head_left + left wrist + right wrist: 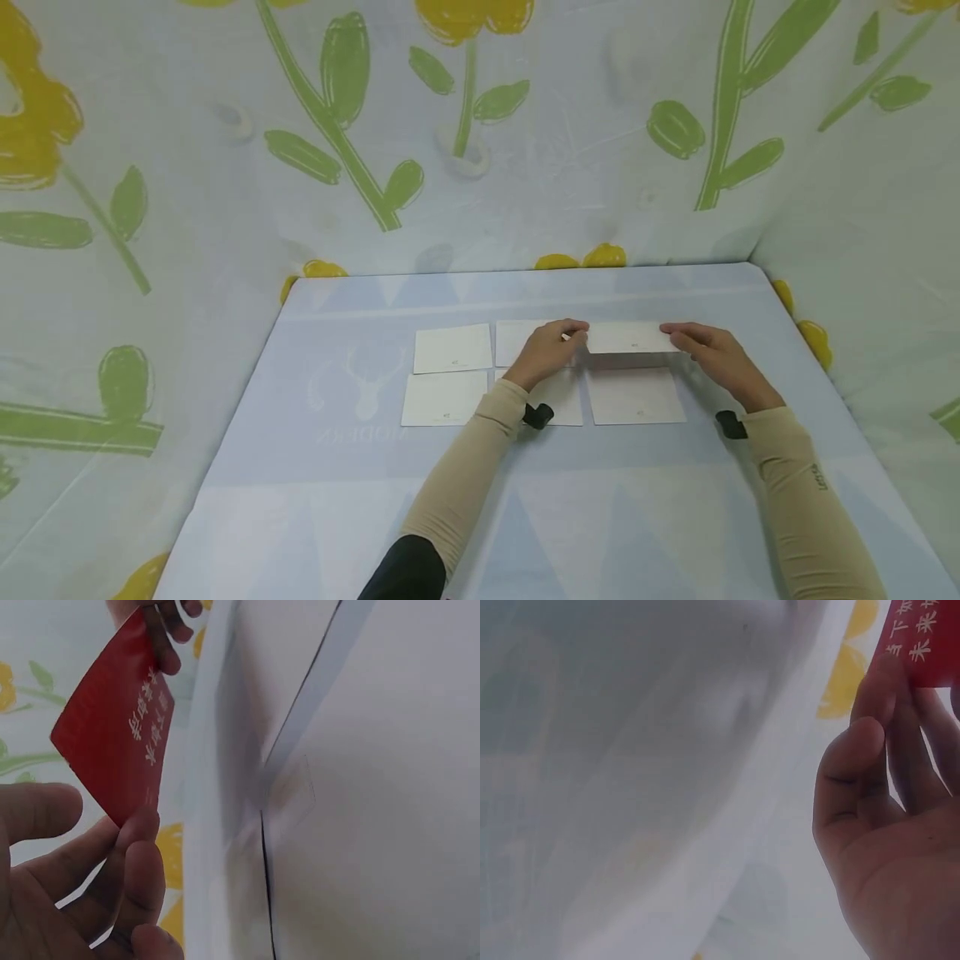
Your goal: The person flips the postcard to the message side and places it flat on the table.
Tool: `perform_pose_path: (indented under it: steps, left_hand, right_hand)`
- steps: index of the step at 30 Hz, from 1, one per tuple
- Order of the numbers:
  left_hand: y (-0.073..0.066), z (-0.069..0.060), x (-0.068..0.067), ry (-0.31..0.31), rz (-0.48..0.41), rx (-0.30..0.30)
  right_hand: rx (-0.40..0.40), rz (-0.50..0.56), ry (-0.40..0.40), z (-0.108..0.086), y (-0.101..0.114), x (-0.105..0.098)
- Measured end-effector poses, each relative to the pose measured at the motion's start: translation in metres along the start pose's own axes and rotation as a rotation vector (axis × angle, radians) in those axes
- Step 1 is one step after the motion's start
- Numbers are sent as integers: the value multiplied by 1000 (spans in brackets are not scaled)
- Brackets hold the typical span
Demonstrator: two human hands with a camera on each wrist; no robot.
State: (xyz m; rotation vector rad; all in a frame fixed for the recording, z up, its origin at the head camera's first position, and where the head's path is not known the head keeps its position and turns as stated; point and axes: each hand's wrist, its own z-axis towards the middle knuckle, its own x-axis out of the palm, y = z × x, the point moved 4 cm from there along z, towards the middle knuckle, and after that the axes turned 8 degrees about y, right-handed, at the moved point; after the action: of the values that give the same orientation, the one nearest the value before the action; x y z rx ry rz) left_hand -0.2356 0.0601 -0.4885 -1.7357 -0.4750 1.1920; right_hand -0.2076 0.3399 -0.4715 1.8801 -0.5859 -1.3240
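Note:
A card (628, 337) is held up off the table between both hands, its white face towards the head camera. Its other side is red with pale writing, as the left wrist view shows the card (112, 720). At its left end, the left hand (550, 350) grips the edge with the fingertips. The right hand (716, 358) pinches the opposite end, and the right wrist view catches only a red corner of the card (939, 652). Just below the raised card lies another white card (637, 398). The left hand and wrist partly cover two more cards.
Several white cards lie in two rows on the pale blue patterned table (315, 467), among them an upper left card (452, 348) and a lower left card (444, 400). A flower-printed curtain (555, 183) stands behind the table's far edge and at both sides.

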Motion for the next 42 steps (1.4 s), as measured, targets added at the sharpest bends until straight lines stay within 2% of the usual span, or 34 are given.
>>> perform_pose_path:
  steps: [7,9,14,16,22,30,42]
  left_hand:
    - [-4,3,6,13,208,44]
    - [-6,4,7,-5,336,60]
    - [-14,4,11,-83,749,100]
    - [-16,4,13,-103,836,110]
    - [-19,5,15,-114,921,105]
    - [-18,7,16,-143,995,122]
    - [-17,4,20,-160,1011,133]
  right_hand:
    - [-24,-84,-34,0,-1,0]
    - [-18,-110,-39,1,-5,1]
    - [-19,-191,-54,4,-10,5]
    - [-20,-235,-67,5,-10,6]
    - [-14,-322,-70,7,-2,9]
    - [-7,-321,-32,9,-6,11]
    - [2,-339,-6,11,-10,17]
